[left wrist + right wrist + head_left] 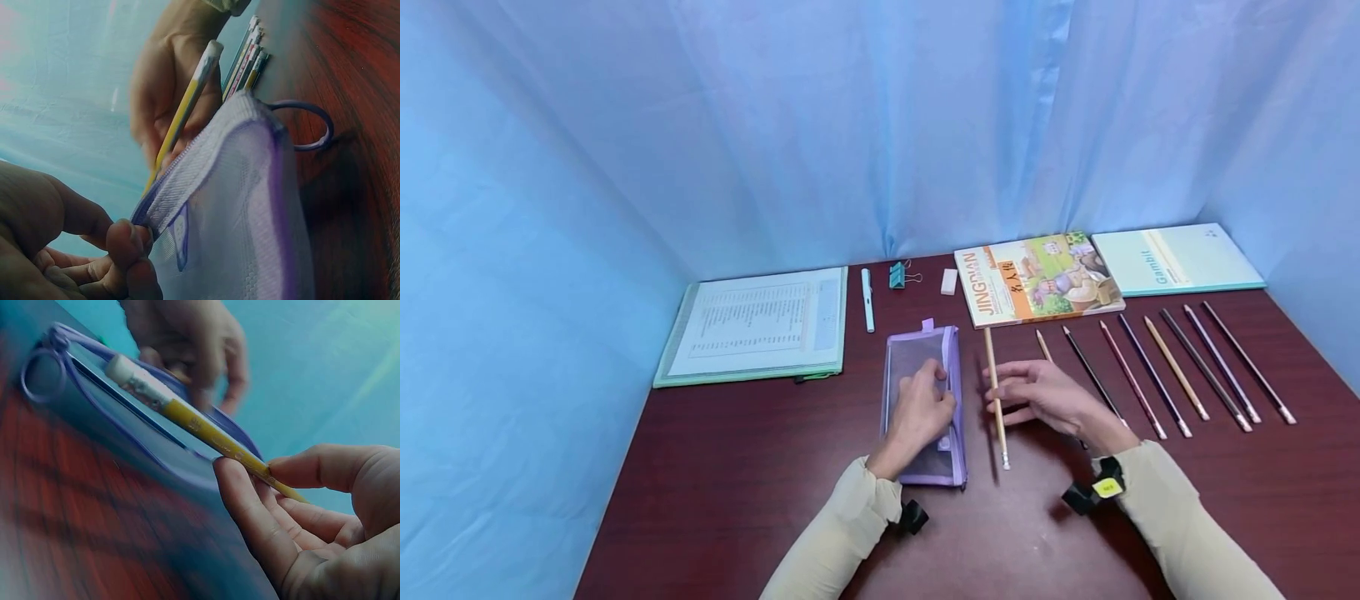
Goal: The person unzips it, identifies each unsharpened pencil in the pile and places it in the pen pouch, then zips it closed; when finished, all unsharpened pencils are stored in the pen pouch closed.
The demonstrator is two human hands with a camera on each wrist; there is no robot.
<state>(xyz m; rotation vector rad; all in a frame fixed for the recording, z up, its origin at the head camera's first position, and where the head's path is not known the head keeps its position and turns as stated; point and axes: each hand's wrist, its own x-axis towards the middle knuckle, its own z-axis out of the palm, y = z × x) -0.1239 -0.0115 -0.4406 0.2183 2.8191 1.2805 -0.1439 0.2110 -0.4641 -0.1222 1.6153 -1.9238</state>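
Your two forearms, left and right, reach in from the near side of the table, slanting toward each other, sleeved almost to the wrists. Your hands work near the middle, well in from the table's left and right edges and apart from one another. Your left hand is turned knuckles up, its fingers bent and its fingertips drawn together in a pinch. Your right hand points toward the left one, bent fingers somewhat spread, its fingertips closed in a light pinch.
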